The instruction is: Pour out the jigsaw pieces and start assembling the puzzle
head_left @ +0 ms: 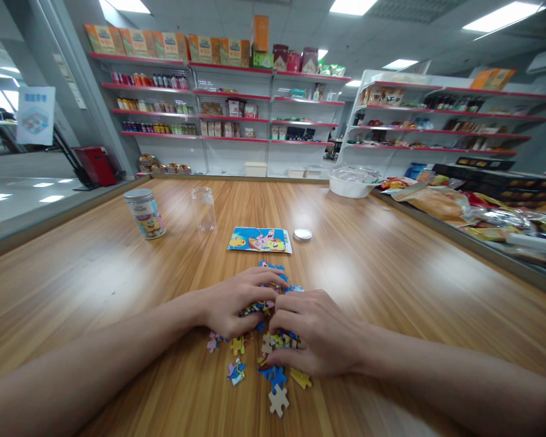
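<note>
A heap of small colourful jigsaw pieces (273, 364) lies on the wooden table (391, 255) just in front of me. My left hand (236, 303) and my right hand (312, 331) both rest on the heap, fingertips meeting over its middle and curled around some pieces. Several loose pieces lie spread toward me, one pale one (278, 400) nearest. Beyond the heap lies a printed cartoon picture card (259, 240).
A round metal lid (303, 235) lies right of the card. A clear empty jar (203, 209) and a labelled tin (144, 213) stand farther left. A white bowl (352, 182) and snack packets (441, 203) sit at the right; store shelves line the back.
</note>
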{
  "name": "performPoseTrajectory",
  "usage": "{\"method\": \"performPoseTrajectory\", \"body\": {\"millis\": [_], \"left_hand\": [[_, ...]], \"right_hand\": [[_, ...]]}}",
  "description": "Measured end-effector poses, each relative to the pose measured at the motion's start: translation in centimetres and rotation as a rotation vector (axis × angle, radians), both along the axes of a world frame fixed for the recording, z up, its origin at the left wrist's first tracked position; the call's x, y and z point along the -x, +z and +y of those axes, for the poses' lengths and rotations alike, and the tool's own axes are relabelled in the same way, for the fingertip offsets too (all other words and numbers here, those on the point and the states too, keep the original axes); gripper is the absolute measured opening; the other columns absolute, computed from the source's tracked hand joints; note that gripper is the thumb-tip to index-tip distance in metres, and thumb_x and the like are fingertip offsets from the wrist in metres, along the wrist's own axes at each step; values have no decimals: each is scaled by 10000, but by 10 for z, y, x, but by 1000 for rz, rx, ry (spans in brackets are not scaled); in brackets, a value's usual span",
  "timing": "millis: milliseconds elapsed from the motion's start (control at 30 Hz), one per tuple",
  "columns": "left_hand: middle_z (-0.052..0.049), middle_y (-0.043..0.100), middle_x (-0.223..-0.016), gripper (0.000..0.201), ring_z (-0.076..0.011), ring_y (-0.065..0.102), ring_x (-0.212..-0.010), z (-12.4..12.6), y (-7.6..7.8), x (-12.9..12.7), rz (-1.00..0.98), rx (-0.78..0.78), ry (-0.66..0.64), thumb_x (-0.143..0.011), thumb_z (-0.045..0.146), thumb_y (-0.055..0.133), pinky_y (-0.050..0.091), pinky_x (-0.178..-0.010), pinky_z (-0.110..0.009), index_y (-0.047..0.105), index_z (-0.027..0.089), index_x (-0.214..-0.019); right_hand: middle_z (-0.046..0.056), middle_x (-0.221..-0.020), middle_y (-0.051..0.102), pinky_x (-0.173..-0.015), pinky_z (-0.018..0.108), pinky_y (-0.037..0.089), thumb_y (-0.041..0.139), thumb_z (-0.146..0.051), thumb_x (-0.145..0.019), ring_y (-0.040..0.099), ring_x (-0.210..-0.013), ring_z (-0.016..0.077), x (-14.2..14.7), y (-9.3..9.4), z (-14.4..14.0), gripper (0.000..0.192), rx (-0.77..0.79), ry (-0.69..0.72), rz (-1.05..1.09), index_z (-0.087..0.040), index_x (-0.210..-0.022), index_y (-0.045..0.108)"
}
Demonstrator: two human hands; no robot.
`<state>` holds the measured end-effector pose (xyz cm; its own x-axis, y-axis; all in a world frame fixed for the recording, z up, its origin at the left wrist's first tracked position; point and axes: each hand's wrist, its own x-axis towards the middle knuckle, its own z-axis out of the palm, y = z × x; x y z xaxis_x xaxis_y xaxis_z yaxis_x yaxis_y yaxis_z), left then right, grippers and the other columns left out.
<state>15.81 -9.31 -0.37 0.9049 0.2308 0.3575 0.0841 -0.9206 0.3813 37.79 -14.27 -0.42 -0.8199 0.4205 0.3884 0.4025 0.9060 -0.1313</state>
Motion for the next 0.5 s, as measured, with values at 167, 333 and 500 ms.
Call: {"method": "performPoseTrajectory", "body": {"millis": [167,333,500], "left_hand": [[-148,540,-1321,335,-314,489,-1274,-1,2,-1,-27,35,3,-790,135,543,367,-1132,-526,609,171,-1117],[-157,547,-1310,298,-313,504,-1250,0,4,-1,-51,57,-20,-758,143,558,374,-1122,-523,591,159,-1053],[-125,556,-1293,133,-302,504,-1245,-1,4,1,-49,83,-17,-755,165,585,367,-1125,-508,593,179,-887]], "right_hand": [[34,-884,687,-634,300,459,653,-447,-862,643,-787,184,3,1,-1,272,44,-56,-29,-176,-881,668],[53,-902,693,-689,315,495,616,-390,-879,656,-818,196,2,0,-1,234,79,-62,-14,-167,-908,684],[49,-912,693,-709,308,505,622,-378,-886,658,-835,192,0,-1,-1,216,114,-56,4,-172,-923,674]]}}
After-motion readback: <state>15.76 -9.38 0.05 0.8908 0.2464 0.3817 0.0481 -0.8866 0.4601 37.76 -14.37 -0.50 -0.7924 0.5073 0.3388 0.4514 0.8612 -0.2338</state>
